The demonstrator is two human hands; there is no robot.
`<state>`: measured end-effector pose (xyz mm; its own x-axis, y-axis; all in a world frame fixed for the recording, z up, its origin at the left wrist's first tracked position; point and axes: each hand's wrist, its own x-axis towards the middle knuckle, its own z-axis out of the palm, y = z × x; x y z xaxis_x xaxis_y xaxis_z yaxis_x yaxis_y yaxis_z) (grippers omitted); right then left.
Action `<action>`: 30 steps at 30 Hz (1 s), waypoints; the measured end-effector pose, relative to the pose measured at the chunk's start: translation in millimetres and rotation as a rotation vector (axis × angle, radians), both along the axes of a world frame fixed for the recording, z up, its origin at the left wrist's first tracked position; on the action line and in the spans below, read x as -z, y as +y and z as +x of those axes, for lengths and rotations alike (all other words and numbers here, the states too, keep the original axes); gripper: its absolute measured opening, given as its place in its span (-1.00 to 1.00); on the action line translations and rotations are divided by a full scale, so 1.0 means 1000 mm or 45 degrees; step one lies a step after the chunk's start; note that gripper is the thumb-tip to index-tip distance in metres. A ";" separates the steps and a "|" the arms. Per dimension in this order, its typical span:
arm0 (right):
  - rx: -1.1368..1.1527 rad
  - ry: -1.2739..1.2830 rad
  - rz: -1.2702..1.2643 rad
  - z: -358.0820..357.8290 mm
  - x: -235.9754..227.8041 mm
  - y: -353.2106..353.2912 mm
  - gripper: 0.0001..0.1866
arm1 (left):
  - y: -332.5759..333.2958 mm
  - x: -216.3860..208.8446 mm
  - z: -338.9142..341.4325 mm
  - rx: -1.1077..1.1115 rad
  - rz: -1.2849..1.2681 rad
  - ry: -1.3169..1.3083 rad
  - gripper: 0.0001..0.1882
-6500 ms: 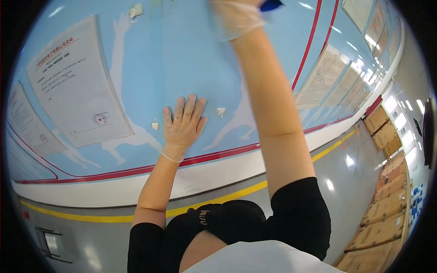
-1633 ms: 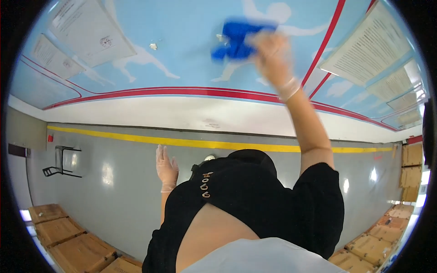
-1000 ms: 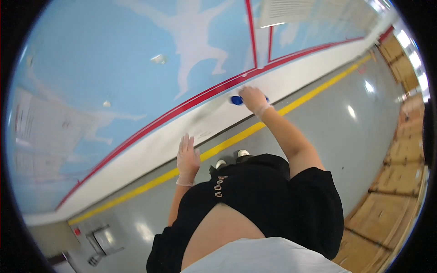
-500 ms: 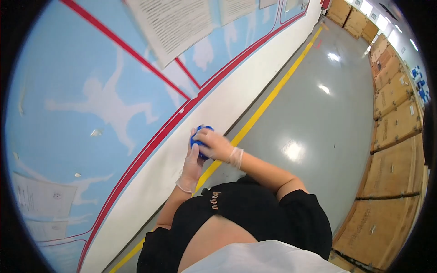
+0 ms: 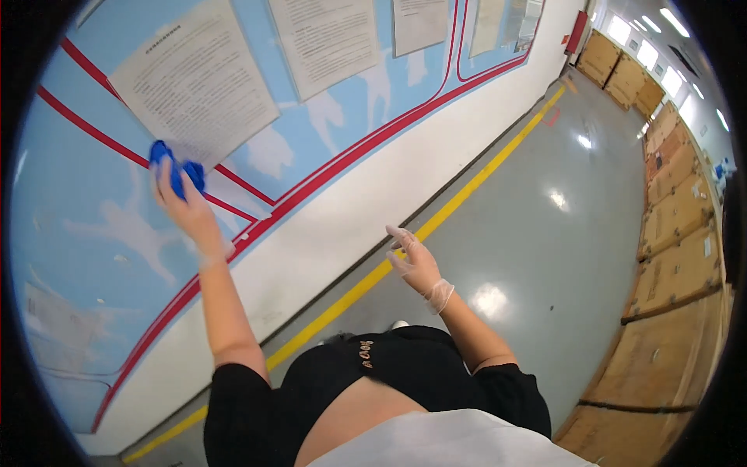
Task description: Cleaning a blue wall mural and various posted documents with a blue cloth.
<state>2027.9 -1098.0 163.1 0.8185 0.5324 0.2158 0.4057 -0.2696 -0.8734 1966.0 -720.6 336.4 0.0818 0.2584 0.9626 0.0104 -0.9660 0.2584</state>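
My left hand [image 5: 187, 214], in a clear thin glove, is raised to the wall on the left and closed around a bunched blue cloth [image 5: 187, 177]. The cloth is at the lower corner of a printed paper sheet [image 5: 198, 86] on the wall; whether it presses on the surface I cannot tell. My right hand [image 5: 416, 261], also in a clear glove, hangs in front of my body over the yellow floor line, fingers apart and nothing in them.
The light blue wall [image 5: 85, 202] bears red stripes, pale figures and more paper sheets [image 5: 323, 47]. A yellow line [image 5: 475, 194] runs along its foot on the grey floor [image 5: 537, 257]. Large wooden crates [image 5: 661, 342] line the right side. A red box [image 5: 576, 33] hangs at the far wall end.
Both hands were together on the blue cloth before my body. The left has carried it up and left to the wall; the right has let go and moved right.
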 end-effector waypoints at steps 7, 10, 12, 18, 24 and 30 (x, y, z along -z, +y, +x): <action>0.208 0.023 0.161 0.034 0.018 -0.074 -0.45 | 0.019 -0.088 0.098 -0.537 0.327 -0.093 -0.58; 0.347 0.092 0.193 0.037 0.031 -0.098 -0.47 | 0.021 -0.125 0.134 -0.700 0.329 -0.109 -0.60; 0.427 0.120 0.187 0.042 0.038 -0.109 -0.47 | 0.020 -0.151 0.155 -0.638 0.294 -0.135 -0.62; 0.530 0.072 0.177 0.077 0.038 -0.120 -0.50 | -0.008 -0.242 0.240 -0.176 0.689 -0.484 -0.65; 0.558 -0.043 0.197 0.149 0.010 -0.105 -0.55 | -0.068 -0.275 0.379 0.170 0.459 -0.672 -0.72; 0.573 -0.246 0.171 0.230 -0.021 -0.092 -0.59 | -0.139 -0.261 0.503 0.084 0.775 -0.703 -0.75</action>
